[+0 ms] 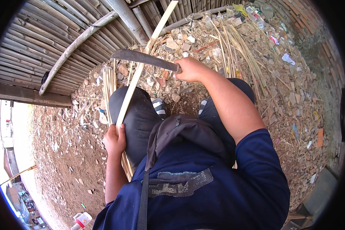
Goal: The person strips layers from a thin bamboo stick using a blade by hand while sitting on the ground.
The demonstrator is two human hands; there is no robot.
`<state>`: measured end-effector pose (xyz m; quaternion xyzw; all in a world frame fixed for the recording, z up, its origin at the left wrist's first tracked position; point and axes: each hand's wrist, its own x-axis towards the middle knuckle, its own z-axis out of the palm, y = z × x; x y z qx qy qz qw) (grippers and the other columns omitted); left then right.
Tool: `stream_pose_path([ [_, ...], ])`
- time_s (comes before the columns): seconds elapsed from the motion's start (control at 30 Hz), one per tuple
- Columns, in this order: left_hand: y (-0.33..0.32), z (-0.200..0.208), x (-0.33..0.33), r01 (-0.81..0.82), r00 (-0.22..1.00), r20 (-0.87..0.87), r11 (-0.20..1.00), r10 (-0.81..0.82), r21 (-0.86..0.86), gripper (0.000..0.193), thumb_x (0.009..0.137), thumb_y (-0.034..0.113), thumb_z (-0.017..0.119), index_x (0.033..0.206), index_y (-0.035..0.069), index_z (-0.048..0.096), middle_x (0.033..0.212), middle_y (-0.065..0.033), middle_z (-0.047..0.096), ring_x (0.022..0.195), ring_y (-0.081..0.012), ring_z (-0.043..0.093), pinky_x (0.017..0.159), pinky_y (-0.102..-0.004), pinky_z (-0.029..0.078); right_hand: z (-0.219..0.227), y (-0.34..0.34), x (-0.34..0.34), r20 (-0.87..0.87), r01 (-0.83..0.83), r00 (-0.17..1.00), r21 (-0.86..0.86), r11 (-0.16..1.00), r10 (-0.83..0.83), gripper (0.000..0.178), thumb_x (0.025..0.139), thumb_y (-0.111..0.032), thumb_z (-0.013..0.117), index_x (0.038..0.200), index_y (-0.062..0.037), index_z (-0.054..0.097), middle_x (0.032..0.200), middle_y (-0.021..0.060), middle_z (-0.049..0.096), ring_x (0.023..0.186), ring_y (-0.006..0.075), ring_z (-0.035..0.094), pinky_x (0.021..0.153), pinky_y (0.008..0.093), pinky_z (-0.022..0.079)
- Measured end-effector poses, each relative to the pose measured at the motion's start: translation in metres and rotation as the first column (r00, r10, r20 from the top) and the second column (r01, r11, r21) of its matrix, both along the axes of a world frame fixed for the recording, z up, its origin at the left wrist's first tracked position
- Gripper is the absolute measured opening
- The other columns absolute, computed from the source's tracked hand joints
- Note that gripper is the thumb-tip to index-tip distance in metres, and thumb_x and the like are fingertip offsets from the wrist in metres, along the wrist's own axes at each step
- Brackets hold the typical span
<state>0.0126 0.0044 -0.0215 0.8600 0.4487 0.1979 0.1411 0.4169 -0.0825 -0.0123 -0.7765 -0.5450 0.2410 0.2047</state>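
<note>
Shaving, I judged: left hand [115,140] gripped a long pale wooden strip [130,93]; right hand [190,69], a curved dark-metal knife [159,61] across it, needing steadiness.

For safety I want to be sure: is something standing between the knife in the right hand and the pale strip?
Nothing visible does. The knife in the right hand crosses in front of the pale strip, held by the left hand; whether they touch, I cannot tell.

The blade [154,59] looks matt metal, the strip [132,90] smooth and woody.
</note>
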Motion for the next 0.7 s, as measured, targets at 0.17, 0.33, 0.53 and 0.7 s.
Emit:
stream_pose_path([
  [0.17, -0.0007, 0.0035, -0.0004, -0.03, 0.998, -0.062, 0.997, 0.026, -0.068, 0.05, 0.1, 0.045, 0.058, 0.075, 0.002, 0.053, 0.063, -0.0206, 0.058, 0.061, -0.0404, 0.06, 0.058, -0.0478, 0.045, -0.0004, -0.0004, -0.0001, -0.007, 0.001, 1.0, 0.001, 1.0, -0.001, 0.035, 0.083, -0.031, 0.076, 0.111, -0.0104, 0.071, 0.099, 0.0158, 0.073, 0.096, 0.0332, 0.07, 0.085, 0.0441, 0.055],
  [0.33, -0.0006, 0.002, -0.0009, -0.027, 0.999, -0.035, 0.997, 0.025, -0.071, 0.05, 0.1, 0.043, 0.058, 0.074, 0.001, 0.053, 0.061, -0.0201, 0.057, 0.059, -0.0391, 0.059, 0.057, -0.0466, 0.044, -0.0017, -0.0005, 0.0004, 0.005, -0.004, 1.0, 0.024, 1.0, 0.004, 0.035, 0.083, -0.031, 0.076, 0.111, -0.0103, 0.071, 0.098, 0.0157, 0.073, 0.094, 0.0325, 0.071, 0.084, 0.0438, 0.055],
  [0.53, 0.0013, -0.0031, -0.003, -0.012, 0.999, -0.035, 0.999, 0.011, -0.036, 0.049, 0.101, 0.041, 0.059, 0.073, 0.002, 0.051, 0.061, -0.0197, 0.055, 0.056, -0.0377, 0.056, 0.055, -0.0459, 0.042, -0.0008, -0.0001, 0.0007, -0.003, -0.009, 1.0, 0.004, 1.0, 0.009, 0.036, 0.082, -0.032, 0.076, 0.111, -0.0106, 0.071, 0.099, 0.0155, 0.073, 0.096, 0.0335, 0.07, 0.085, 0.0443, 0.055],
  [0.7, 0.0021, -0.0044, -0.0025, -0.003, 1.0, 0.009, 0.999, 0.003, -0.035, 0.05, 0.098, 0.042, 0.062, 0.071, 0.002, 0.049, 0.059, -0.021, 0.056, 0.055, -0.0425, 0.059, 0.053, -0.0484, 0.044, -0.0019, -0.001, 0.0005, 0.0, -0.011, 1.0, 0.042, 0.999, 0.011, 0.04, 0.081, -0.028, 0.077, 0.115, -0.0076, 0.07, 0.098, 0.0203, 0.072, 0.096, 0.0358, 0.07, 0.087, 0.0435, 0.053],
])
